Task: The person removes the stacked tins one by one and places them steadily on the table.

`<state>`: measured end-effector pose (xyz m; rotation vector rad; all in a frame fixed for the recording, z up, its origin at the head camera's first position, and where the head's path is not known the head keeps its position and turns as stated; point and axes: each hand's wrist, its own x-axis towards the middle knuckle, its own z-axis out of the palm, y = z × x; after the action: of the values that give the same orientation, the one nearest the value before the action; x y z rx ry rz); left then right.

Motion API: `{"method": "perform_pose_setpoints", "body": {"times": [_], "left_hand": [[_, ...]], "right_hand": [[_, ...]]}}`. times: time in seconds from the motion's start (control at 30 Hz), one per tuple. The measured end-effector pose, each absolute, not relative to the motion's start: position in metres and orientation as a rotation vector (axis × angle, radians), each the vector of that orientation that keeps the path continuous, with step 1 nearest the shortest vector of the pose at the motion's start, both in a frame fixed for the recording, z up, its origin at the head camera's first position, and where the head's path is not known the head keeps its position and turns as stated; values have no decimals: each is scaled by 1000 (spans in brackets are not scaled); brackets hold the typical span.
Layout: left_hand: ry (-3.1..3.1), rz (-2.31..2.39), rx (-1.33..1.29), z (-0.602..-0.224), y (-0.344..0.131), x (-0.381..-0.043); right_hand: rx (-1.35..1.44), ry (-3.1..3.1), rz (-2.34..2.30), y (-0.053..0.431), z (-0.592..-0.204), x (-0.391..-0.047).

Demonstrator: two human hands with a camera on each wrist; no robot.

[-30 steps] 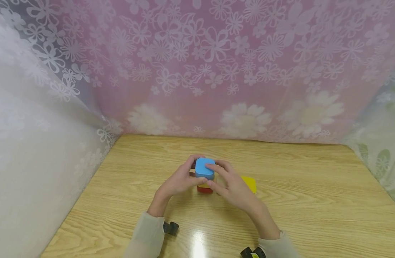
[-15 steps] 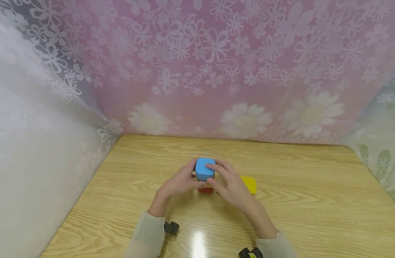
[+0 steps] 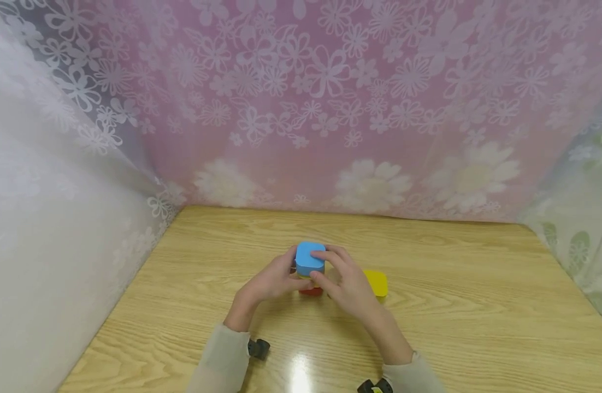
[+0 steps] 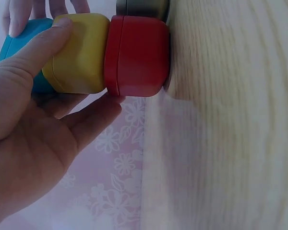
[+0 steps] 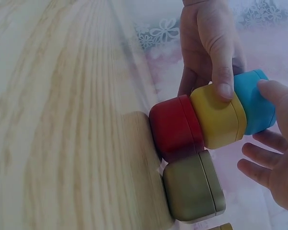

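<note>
Three small rounded-square lidded boxes stand in a stack on the table. The red box (image 4: 139, 55) is at the bottom, the yellow box (image 4: 81, 52) in the middle and the blue box (image 3: 310, 257) on top. My left hand (image 3: 275, 279) grips the stack from the left; its thumb lies across the yellow box and a fingertip reaches the red box's lid. From the right, my right hand (image 3: 352, 286) holds the blue box between thumb and fingers, one finger lying on its top. An olive-gold box (image 5: 189, 189) stands right beside the red one.
Another yellow box (image 3: 377, 284) is to the right, partly behind my right hand. The wooden table (image 3: 478, 305) ends at a pink flowered curtain (image 3: 301, 109) at the back. A white curtain (image 3: 60, 218) hangs on the left. Each wrist wears a small black camera.
My left thumb has moved slightly down from the blue box to the yellow one. My right hand keeps its hold on the blue box, and the stack stays in place.
</note>
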<state>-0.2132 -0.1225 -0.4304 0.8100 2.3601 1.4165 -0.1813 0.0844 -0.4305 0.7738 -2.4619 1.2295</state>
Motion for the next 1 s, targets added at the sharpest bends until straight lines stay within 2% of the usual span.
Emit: {"method": "perform_pose_setpoints", "body": {"times": [1.0], "left_hand": [[2362, 1415, 736, -430, -121, -214]], "right_hand": [[712, -2456, 1435, 79, -425, -180]]}}
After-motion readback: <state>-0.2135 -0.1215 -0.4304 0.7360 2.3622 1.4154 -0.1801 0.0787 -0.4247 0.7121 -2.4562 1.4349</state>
